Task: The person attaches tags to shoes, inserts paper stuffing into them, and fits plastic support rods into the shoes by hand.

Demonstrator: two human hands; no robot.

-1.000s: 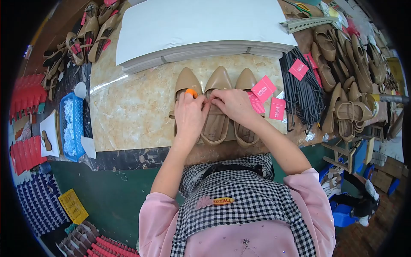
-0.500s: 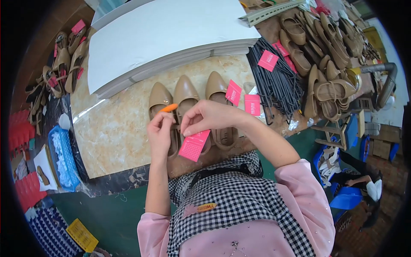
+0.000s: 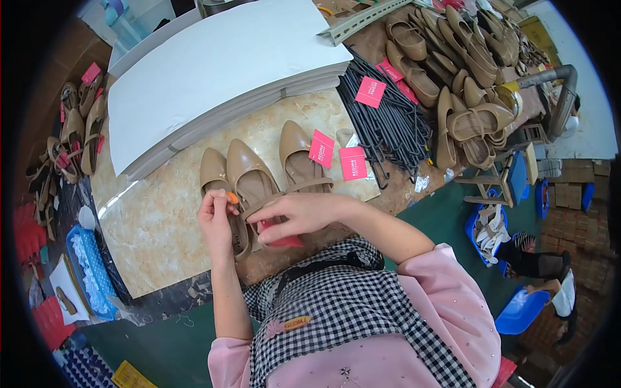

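Three tan pointed-toe strap shoes lie side by side on the marbled tabletop: a left one (image 3: 212,169), a middle one (image 3: 244,160) and a right one (image 3: 295,139). My left hand (image 3: 218,220) is closed on a slim orange tool (image 3: 231,197), mostly hidden by the fingers, over the left shoe. At the middle shoe's strap, my right hand (image 3: 304,212) pinches a pink hang tag (image 3: 284,241), seen edge-on and partly covered. Two more pink tags, one by the right shoe (image 3: 321,149) and one beside it (image 3: 353,163), lie at the right.
Behind the shoes stands a tall stack of white sheets (image 3: 213,77). Black hooked hangers (image 3: 391,123) and piled tan shoes (image 3: 475,123) are at the right. A blue basket (image 3: 94,271) sits at the left edge. A person bends by blue tubs at far right.
My right hand has brought the pink tag down to the middle shoe's strap, turning it. The orange tool shows less above my left hand. The whole view has shifted.
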